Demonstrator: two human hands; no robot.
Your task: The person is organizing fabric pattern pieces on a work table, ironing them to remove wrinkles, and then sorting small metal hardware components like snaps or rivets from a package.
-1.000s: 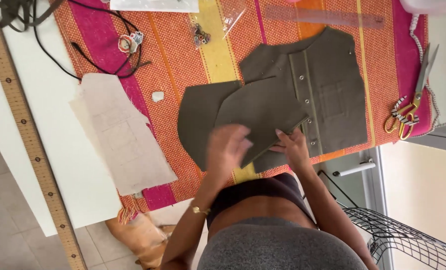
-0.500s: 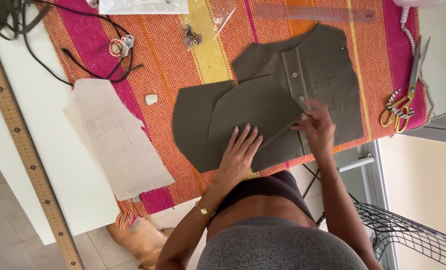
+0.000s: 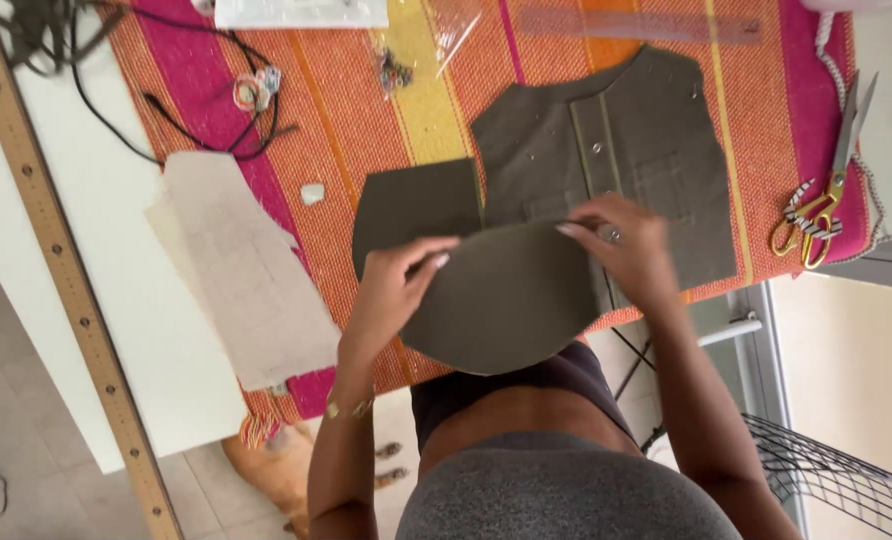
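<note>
My left hand (image 3: 394, 285) and my right hand (image 3: 621, 245) both grip a curved olive-green fabric piece (image 3: 511, 300), lifted over the near table edge. Under it another olive fabric piece (image 3: 416, 205) lies flat on the striped pink, orange and yellow cloth (image 3: 366, 120). An olive garment front with snaps and a pocket (image 3: 616, 150) lies beyond my right hand.
A beige paper pattern piece (image 3: 246, 270) rests at the left on the white table (image 3: 86, 260). A long wooden ruler (image 3: 56, 260) lines the left edge. Scissors (image 3: 826, 190) lie at the right, black cord (image 3: 136, 110) at top left. A wire basket (image 3: 846, 490) stands below right.
Both hands took hold of the curved olive piece that lay flat on the cloth and lifted it toward me; the camera has moved closer to the table.
</note>
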